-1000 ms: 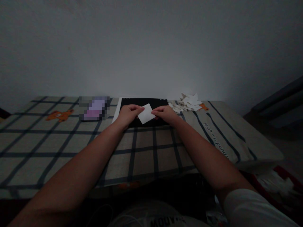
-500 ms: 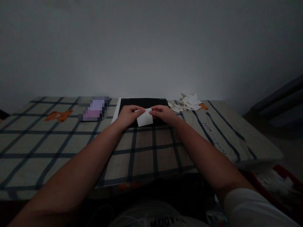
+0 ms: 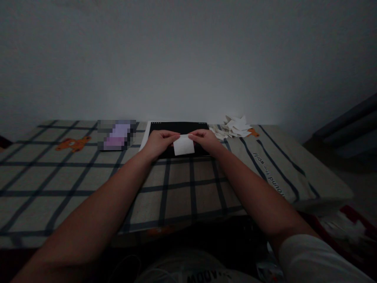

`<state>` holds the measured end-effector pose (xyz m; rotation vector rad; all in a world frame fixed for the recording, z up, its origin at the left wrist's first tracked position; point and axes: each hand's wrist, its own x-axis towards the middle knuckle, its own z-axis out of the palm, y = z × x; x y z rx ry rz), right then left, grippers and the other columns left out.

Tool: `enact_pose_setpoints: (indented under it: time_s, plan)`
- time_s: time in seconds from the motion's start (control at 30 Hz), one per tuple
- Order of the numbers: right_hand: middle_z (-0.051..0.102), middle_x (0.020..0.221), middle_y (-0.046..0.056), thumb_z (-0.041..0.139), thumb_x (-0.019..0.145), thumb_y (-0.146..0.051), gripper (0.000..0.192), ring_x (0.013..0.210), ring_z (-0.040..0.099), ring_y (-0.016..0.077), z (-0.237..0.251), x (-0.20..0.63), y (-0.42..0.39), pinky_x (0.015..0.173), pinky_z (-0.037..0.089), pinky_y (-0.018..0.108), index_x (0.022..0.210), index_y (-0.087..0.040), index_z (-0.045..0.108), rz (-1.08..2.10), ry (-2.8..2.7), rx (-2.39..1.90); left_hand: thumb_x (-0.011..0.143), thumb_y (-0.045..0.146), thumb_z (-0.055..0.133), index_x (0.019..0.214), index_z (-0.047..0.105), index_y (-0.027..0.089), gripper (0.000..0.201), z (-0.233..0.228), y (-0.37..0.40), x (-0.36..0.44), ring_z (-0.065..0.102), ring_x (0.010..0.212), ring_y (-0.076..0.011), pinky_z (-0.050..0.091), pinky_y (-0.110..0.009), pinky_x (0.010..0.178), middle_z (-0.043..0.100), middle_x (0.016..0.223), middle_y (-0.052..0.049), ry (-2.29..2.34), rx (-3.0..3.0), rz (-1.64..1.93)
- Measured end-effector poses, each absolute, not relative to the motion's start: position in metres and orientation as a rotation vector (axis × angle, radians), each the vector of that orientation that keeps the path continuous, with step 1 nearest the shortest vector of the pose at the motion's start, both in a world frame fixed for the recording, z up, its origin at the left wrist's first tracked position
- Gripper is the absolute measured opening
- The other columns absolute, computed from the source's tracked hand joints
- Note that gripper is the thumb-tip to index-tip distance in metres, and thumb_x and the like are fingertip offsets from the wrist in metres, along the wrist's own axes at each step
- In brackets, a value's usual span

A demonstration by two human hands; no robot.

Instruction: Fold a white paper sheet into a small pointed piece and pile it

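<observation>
A small white piece of paper (image 3: 184, 146) is held up by its top corners between my two hands. My left hand (image 3: 160, 142) pinches the upper left corner with thumb and fingers. At the upper right corner, my right hand (image 3: 206, 139) grips the paper the same way. Beneath and behind the hands lies a flat black sheet (image 3: 179, 127) with a white border at its left and small white marks along its far edge. To the right of it is a heap of white paper pieces (image 3: 235, 126).
A checked cloth (image 3: 103, 181) covers the table. Left of the black sheet lies a pixelated, phone-like object (image 3: 118, 135). The wall (image 3: 182, 59) rises behind the table's far edge. At lower right, below table level, a red container (image 3: 353, 224) holds whitish stuff.
The white paper has shifted slightly right and now hangs straighter. My right hand's fingers have moved along its top edge, and both hands still pinch it.
</observation>
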<state>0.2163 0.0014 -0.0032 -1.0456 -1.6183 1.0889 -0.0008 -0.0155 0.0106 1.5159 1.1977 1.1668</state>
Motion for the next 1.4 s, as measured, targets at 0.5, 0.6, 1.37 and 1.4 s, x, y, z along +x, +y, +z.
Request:
enact_pose_setpoints:
  time_s: [0.5, 0.6, 1.37, 1.4]
  plan:
    - [0.073, 0.091, 0.007, 0.073, 0.082, -0.035, 0.029, 0.081, 0.065, 0.0179, -0.015, 0.219, 0.01, 0.076, 0.054, 0.034, 0.105, -0.018, 0.077, 0.91, -1.777, -0.981, 0.073, 0.04, 0.075, 0.085, 0.079, 0.016, 0.027, 0.011, -0.017, 0.0, 0.06, 0.063, -0.0149, 0.047, -0.026, 0.058, 0.074, 0.076, -0.006, 1.278, 1.64, 1.061]
    - [0.068, 0.096, 0.006, 0.075, 0.083, -0.035, 0.04, 0.076, 0.061, 0.0155, -0.011, 0.221, 0.005, 0.072, 0.053, 0.032, 0.12, -0.02, 0.073, 0.7, -1.903, -0.897, 0.073, 0.037, 0.075, 0.084, 0.079, 0.016, 0.024, 0.011, -0.016, -0.001, 0.061, 0.065, -0.0152, 0.048, -0.026, 0.06, 0.074, 0.077, -0.006, 1.34, 1.625, 1.148]
    - [0.069, 0.1, 0.009, 0.061, 0.095, -0.025, 0.016, 0.092, 0.062, 0.019, -0.006, 0.226, 0.004, 0.082, 0.049, 0.034, 0.093, -0.018, 0.075, 0.183, -2.273, -0.684, 0.071, 0.036, 0.077, 0.094, 0.075, 0.016, 0.03, 0.003, -0.007, -0.002, 0.065, 0.079, -0.018, 0.051, -0.032, 0.078, 0.075, 0.091, -0.005, 1.233, 1.448, 1.221]
    - [0.069, 0.098, 0.009, 0.06, 0.094, -0.024, 0.015, 0.091, 0.062, 0.0189, -0.005, 0.226, 0.003, 0.081, 0.049, 0.034, 0.091, -0.018, 0.074, 0.181, -2.252, -0.682, 0.072, 0.036, 0.077, 0.094, 0.075, 0.016, 0.03, 0.003, -0.007, -0.002, 0.066, 0.081, -0.0187, 0.052, -0.033, 0.081, 0.076, 0.092, -0.005, 1.23, 1.46, 1.228]
